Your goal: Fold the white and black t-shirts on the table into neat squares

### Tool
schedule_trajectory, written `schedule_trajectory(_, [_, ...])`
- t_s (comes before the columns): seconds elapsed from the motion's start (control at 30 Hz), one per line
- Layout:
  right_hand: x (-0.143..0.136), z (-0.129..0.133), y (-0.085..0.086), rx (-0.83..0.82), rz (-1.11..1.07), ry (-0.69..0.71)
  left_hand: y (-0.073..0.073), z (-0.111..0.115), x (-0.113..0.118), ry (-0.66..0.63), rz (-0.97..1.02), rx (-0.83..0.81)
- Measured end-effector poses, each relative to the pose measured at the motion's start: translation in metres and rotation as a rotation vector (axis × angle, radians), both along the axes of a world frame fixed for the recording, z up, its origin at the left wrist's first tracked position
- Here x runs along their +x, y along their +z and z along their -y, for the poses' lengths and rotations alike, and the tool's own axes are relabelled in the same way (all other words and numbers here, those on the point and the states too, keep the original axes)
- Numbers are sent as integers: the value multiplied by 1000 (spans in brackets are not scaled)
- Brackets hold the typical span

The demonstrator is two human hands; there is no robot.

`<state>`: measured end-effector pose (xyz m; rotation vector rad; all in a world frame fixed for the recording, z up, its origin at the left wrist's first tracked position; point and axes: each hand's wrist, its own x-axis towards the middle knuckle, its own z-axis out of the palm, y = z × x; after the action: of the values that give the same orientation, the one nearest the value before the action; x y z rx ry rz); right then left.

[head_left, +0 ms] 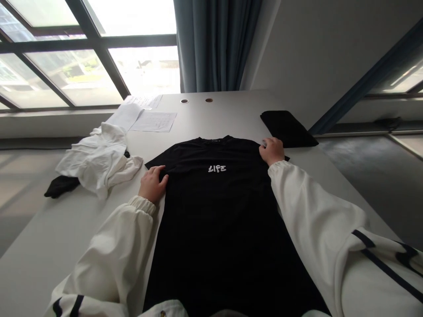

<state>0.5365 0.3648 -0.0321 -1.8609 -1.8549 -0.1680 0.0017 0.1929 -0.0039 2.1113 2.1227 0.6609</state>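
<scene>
A black short-sleeved T-shirt (218,229) lies spread flat, front up, its neckline away from me and a small white print on its chest. My left hand (153,182) rests at the sleeve on the left, fingers loosely stretched and thumb apart. At the opposite shoulder, my right hand (272,151) is curled, with its fingertips closed at the sleeve's fabric. A small grey spot shows between those fingers; I cannot make out what it is. The shirt's lower end runs out of view beneath me.
The white table (224,119) carries a crumpled heap of white cloth (95,160) with a black piece (61,186) under it, on the left. Paper sheets (153,121) lie behind. Folded black cloth (287,129) sits at the table's right edge. A blue curtain (214,44) hangs beyond.
</scene>
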Motion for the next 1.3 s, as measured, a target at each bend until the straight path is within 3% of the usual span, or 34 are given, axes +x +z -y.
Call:
schedule_trajectory(0.2, [-11,16,27,91,-28,122,4,-1,1,0,-42,-54])
schedule_trajectory(0.33, [-17,63,42,85,8,124,4,0,1,-3,-36,-56])
schedule_trajectory(0.5, [-8,140,24,-197,107,163,2,-3,-1,-23,-31,-62])
schedule_trajectory(0.6, [5,159,9,-349,100,61,1,-4,-2,-33,-42,-66])
schedule_trajectory(0.8, [12,151,7,-431,123,-75,-4,-9,-3,-44,-107,-106])
schedule_trajectory(1.3, [11,124,8,-407,96,-108,1,-34,-5,-42,-126,-185])
